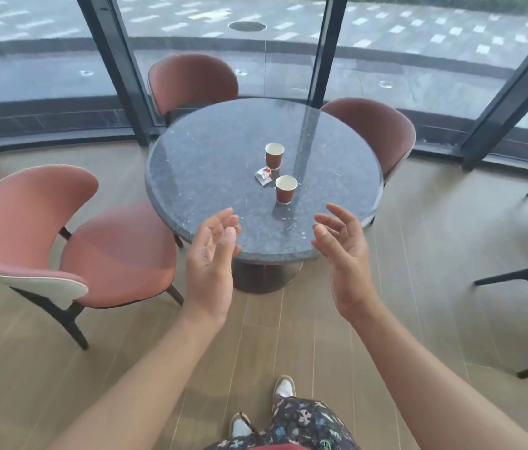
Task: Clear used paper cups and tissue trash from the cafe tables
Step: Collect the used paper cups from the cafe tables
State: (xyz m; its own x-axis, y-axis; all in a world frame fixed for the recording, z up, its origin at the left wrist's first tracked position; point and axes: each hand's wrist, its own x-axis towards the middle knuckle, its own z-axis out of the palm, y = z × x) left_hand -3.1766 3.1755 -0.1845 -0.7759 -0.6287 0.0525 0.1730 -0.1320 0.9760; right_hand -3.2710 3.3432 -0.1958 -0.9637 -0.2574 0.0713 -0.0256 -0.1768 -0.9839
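Both hands are up in front of the round dark stone table (210, 164), palms turned toward each other, and neither one holds anything. The left hand (212, 254) hovers over the table's near edge on the left, fingers loosely curved and spread, thumb raised. The right hand (344, 251) mirrors it over the near edge on the right, fingers relaxed and fanned. Neither hand touches the tabletop or anything on it.

On the table, two brown paper cups stand upright with white insides showing. The near cup (286, 189) sits just past the middle toward the near edge, between the two hands and beyond them. The far cup (274, 156) stands close to the table's center, a little left of the near one. Between them lies a crumpled white wrapper with red print (263, 175), just beside the base of the far cup and near the other; whether it touches either one is hard to tell.

Three pink chairs ring the table: one at the left (29, 228), pulled out over the wooden floor, one at the far edge (191, 81), one at the right (373, 128). Curved glass windows (45, 60) run behind them. Patterned trousers (305, 423) and white shoes (283, 388) show at the bottom.
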